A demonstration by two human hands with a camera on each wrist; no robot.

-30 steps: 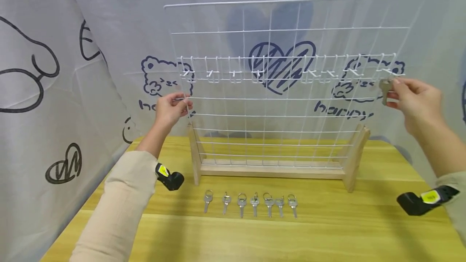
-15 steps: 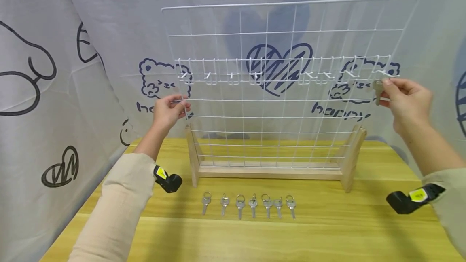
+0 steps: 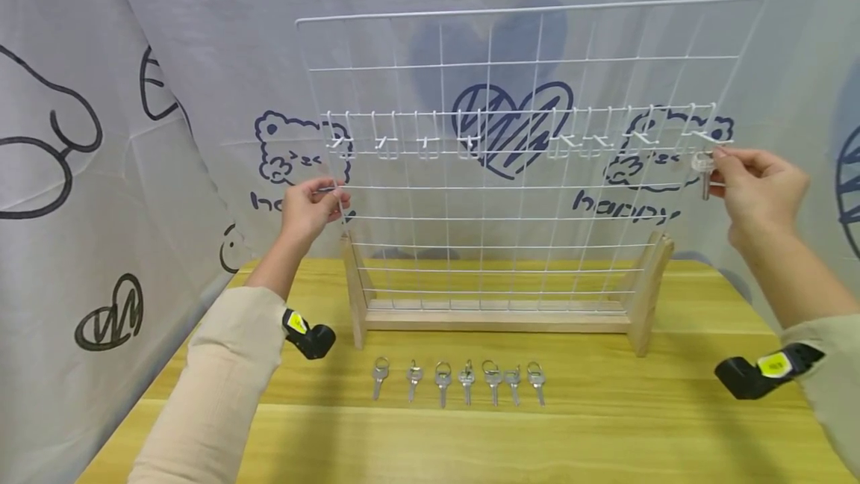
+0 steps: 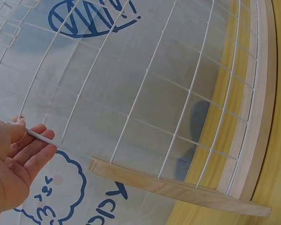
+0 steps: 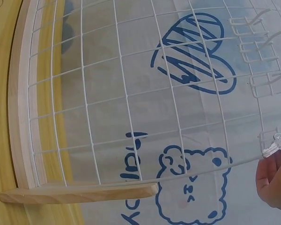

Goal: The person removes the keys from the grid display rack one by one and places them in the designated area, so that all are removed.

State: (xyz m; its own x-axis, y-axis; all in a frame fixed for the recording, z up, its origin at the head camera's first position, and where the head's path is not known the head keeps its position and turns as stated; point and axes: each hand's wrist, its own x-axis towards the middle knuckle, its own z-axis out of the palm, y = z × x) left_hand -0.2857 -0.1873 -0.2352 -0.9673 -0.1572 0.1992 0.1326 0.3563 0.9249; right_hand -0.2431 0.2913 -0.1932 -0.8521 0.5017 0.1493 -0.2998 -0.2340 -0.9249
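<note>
In the head view my right hand [image 3: 766, 189] pinches a silver key [image 3: 704, 170] close under the rightmost white hook [image 3: 702, 137]. The right wrist view shows the key [image 5: 274, 149] and its ring at the fingertips, right beside that hook. My left hand [image 3: 310, 209] holds the left edge wire of the white wire grid [image 3: 531, 62]. Seen from the left wrist, thumb and fingers lie about that wire, and the hand [image 4: 18, 159] is above the wooden foot. The grid stands upright in a wooden base [image 3: 497, 321].
Several keys [image 3: 443, 383] with rings lie in a row on the yellow wood-grain table [image 3: 416, 447], in front of the base. More white hooks [image 3: 469, 144] hang along one grid wire. A printed cloth [image 3: 201, 13] hangs behind and at the left.
The key at the rightmost hook has turned and now hangs more upright beneath it. My right hand has shifted slightly left, then held near the hook. The left hand keeps its hold on the grid.
</note>
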